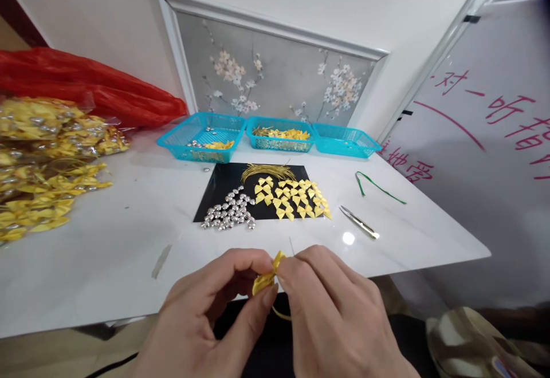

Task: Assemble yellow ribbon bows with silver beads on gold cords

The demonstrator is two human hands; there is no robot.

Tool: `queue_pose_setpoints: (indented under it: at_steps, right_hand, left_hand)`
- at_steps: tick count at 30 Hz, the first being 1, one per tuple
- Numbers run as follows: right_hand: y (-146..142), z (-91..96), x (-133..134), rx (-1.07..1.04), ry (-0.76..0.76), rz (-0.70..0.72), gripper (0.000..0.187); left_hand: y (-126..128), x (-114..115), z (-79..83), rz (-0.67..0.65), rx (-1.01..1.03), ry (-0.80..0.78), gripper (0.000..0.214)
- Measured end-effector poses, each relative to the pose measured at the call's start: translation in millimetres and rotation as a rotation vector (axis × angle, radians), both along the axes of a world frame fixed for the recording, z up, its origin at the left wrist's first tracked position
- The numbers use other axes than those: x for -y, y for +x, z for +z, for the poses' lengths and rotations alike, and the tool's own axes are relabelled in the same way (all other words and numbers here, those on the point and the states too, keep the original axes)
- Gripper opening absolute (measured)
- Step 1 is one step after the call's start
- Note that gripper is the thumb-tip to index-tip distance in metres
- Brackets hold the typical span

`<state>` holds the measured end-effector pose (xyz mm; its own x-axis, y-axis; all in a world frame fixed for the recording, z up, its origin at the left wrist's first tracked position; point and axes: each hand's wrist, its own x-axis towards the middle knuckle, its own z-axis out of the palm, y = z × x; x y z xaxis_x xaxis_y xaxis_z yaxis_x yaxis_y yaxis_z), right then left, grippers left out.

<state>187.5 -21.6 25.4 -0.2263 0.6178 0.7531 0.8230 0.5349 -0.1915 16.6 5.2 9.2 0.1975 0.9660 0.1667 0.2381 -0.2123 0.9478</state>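
Close to the table's front edge, my left hand pinches a yellow ribbon bow between thumb and fingers. My right hand is closed against the bow's other side, its fingertips pressed at the middle; exactly what they grip there is partly hidden. A thin gold cord curves out below the two hands. Beyond them, a black mat carries silver beads, several rows of yellow bows and a bundle of gold cords.
Three blue baskets line the wall, two with bows inside. At right lie tweezers and a green cord. Bagged yellow bows and red fabric fill the left. A whiteboard stands at right.
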Motion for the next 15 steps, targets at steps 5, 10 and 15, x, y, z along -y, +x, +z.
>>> queue_pose_setpoints:
  at_steps: [5, 10, 15]
  right_hand:
    - [-8, -3.1, -1, -0.049, 0.045, -0.076, 0.03]
    - [-5, -5.1, -1, -0.009, 0.021, -0.059, 0.028]
    - [5, -6.8, 6, -0.137, -0.221, 0.033, 0.015]
  left_hand:
    - [6, -1, 5.9, 0.022, -0.03, 0.104, 0.004]
    - [5, -4, 5.6, 0.008, -0.05, 0.111, 0.008]
    - [0, -7, -2.2, 0.046, -0.039, 0.054, 0.006]
